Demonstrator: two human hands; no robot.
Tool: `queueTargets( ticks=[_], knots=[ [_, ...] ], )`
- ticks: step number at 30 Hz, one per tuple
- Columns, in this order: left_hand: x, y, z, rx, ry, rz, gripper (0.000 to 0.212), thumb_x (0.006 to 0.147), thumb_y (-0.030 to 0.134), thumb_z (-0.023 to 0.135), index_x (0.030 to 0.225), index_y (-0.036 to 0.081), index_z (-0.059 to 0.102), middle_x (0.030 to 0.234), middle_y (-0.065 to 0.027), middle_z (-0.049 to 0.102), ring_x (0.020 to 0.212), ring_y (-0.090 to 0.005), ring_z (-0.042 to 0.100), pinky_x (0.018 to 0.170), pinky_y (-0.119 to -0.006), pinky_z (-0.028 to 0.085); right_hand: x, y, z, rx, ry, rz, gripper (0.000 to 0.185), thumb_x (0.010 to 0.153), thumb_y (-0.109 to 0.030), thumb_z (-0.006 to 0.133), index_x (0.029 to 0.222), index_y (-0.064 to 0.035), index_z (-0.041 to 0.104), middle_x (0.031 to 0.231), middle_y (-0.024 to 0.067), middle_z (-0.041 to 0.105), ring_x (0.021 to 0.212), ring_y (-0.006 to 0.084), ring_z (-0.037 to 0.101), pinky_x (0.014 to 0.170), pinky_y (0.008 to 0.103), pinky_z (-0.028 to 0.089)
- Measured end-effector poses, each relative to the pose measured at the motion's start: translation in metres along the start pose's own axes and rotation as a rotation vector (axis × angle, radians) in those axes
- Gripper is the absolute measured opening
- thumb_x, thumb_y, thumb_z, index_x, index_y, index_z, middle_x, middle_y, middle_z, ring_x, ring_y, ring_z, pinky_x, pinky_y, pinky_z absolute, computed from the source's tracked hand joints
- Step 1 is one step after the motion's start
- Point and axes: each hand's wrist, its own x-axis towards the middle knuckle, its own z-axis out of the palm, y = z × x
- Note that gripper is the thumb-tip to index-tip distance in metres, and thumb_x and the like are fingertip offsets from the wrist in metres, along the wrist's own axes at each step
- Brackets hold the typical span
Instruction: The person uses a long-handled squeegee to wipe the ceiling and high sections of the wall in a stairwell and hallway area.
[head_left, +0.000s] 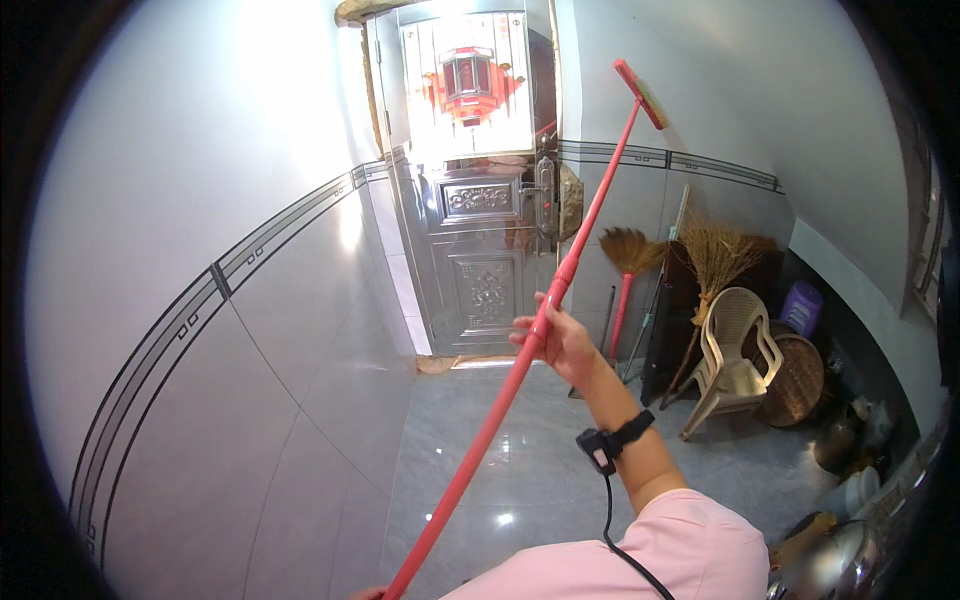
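A long red pole (480, 442) runs slantwise from the bottom edge up to a red brush head (640, 94) with pale bristles, which is against or close to the white wall above the tile border. My right hand (559, 337) is around the pole's middle, just below its joint, with some fingers partly spread. At the bottom edge only a small part of my left hand (369, 594) shows, at the lower end of the pole; its grip is mostly cut off by the frame.
Ahead is a metal door (480, 255) with a bright glass pane. At right a broom (632, 251), a twig broom (716, 255), a plastic armchair (739, 360), a round wooden board (791, 380) and a purple container (801, 309) stand along the wall. A tiled wall (300, 405) rises at left.
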Motion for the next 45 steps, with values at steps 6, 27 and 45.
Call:
queueTargets(
  ticks=[6,27,45],
  knots=[
    [-0.002,0.000,0.000,-0.006,0.012,-0.033,0.030,0.072,0.012,0.062,0.100,0.000,0.056,0.081,-0.0010,0.056,0.070,-0.0095,0.050,0.061,-0.022,0.042,0.022,0.015,0.004,-0.006,-0.058,0.128,0.038,0.087,-0.033,0.041,0.119,-0.0182,0.027,0.098,0.0138,0.055,0.090,0.0308,0.056,0.078,0.0453,0.044],
    [0.031,0.008,-0.002,0.058,0.035,-0.079,0.029,0.072,0.014,0.062,0.096,0.000,0.057,0.075,0.0004,0.053,0.067,-0.0082,0.048,0.059,-0.022,0.040,0.021,0.018,-0.017,0.039,-0.120,0.152,0.045,0.087,-0.032,0.042,0.125,-0.0195,0.020,0.090,0.0091,0.054,0.090,0.0294,0.055,0.079,0.0442,0.042],
    [0.102,0.151,0.068,0.145,-0.146,0.189,0.022,0.072,0.014,0.062,0.088,-0.001,0.059,0.056,0.0037,0.046,0.046,-0.0041,0.040,0.040,-0.018,0.031,0.052,-0.119,-0.079,-0.139,0.255,-0.166,0.020,0.088,-0.028,0.037,0.093,-0.0087,0.040,0.079,0.0090,0.057,0.075,0.0274,0.060,0.067,0.0412,0.049]
  ],
)
